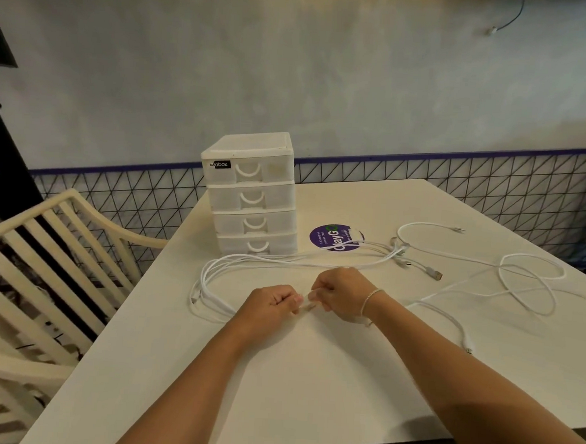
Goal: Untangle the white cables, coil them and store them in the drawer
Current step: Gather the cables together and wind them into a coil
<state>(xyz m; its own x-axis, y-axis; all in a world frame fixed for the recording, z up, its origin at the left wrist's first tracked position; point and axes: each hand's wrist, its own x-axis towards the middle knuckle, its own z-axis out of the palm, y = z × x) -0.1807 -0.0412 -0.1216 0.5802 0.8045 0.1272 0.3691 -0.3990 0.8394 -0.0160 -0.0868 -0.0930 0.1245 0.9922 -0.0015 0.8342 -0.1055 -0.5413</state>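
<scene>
- Now both hands are seen close together above the white table, a little nearer than the drawer unit.
- The left hand is curled into a loose fist, and a short piece of white cable is pinched at its thumb side.
- The right hand is also curled, and the same small stretch of cable is held between its fingertips; a thin bracelet is worn on this wrist.
- The two hands are almost touching, with only the pinched cable between them.
- The white cables are spread over the table: one bundle of several strands is bent in a long curve from the left hand, round the left side, and past the foot of the drawer unit to the right.
- Several plug ends are gathered near a round purple sticker.
- Further loops lie loose on the right part of the table, well apart from the hands.
- The drawer unit, white with four drawers, stands upright at the far left of the table; all four drawers are seen pushed in.
- A pale slatted chair stands beside the left edge of the table.
</scene>
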